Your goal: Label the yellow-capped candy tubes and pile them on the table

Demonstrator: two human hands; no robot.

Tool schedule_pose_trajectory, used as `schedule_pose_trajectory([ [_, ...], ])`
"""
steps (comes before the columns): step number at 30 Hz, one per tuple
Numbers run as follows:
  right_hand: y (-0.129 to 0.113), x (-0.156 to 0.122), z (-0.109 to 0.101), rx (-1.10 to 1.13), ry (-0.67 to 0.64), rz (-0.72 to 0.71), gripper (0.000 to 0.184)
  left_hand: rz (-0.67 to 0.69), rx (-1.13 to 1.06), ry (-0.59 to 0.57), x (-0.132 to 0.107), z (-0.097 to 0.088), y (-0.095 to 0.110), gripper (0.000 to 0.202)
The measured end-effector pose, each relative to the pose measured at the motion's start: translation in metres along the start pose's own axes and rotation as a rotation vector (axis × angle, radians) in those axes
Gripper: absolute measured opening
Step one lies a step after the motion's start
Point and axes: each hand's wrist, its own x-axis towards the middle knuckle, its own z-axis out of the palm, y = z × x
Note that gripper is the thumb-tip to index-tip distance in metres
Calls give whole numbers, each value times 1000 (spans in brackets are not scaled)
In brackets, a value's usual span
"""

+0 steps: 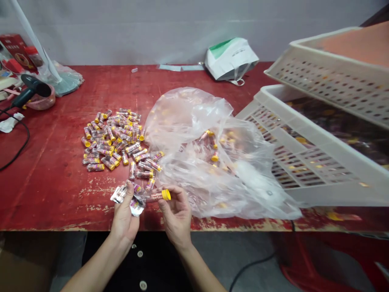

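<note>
My right hand (175,213) pinches a small tube with a yellow cap (161,196) at the table's near edge. My left hand (124,217) is closed on silvery foil wrappers (130,199), just left of the tube. Beyond my hands lies a heap of several small yellow-capped tubes (115,140) on the red table (51,178). A crumpled clear plastic bag (212,154) with more tubes inside lies to the right of the heap.
Two white perforated crates (319,134) are stacked tilted at the right, tubes inside the lower one. A white and green bag (229,59) lies at the back. A black heat gun (30,90) with a cord, and red boxes (16,50), sit far left.
</note>
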Motion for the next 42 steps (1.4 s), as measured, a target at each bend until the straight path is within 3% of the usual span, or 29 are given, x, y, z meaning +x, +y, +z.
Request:
schedule_pose_trajectory([
  [8, -4, -4, -9, -84, -65, -180, 21, -47, -28, 56, -2, 6, 2, 5],
  [13, -4, -4, -7, -134, 0, -212, 22, -87, -21, 18, -2, 4, -2, 10],
  [17, -1, -7, -11, -227, -21, -321, 36, -95, -13, -31, -3, -1, -5, 17],
  [20, -4, -9, -21, -382, -152, -419, 50, -57, -5, -43, -4, -4, -5, 18],
  [24, -13, -7, -33, -417, -349, -326, 50, 19, 56, -65, -2, -9, -4, 28],
  [28, -15, -6, -35, -352, -409, -207, 39, -19, 153, -119, 3, -13, -3, 36],
  [32, -10, -8, -33, -320, -342, -195, 33, -34, 164, -136, 4, -15, -4, 38],
  [34, -9, -7, -31, -338, -299, -184, 39, -36, 169, -139, 4, -14, -4, 39],
  [37, -9, -1, -29, -373, -402, -189, 51, -44, 226, -177, 3, -14, -3, 39],
  [39, -9, 3, -27, -363, -425, -222, 48, -42, 285, -206, 2, -14, -2, 39],
  [42, -6, 5, -22, -319, -256, -265, 40, -39, 341, -213, -1, -15, -5, 40],
])
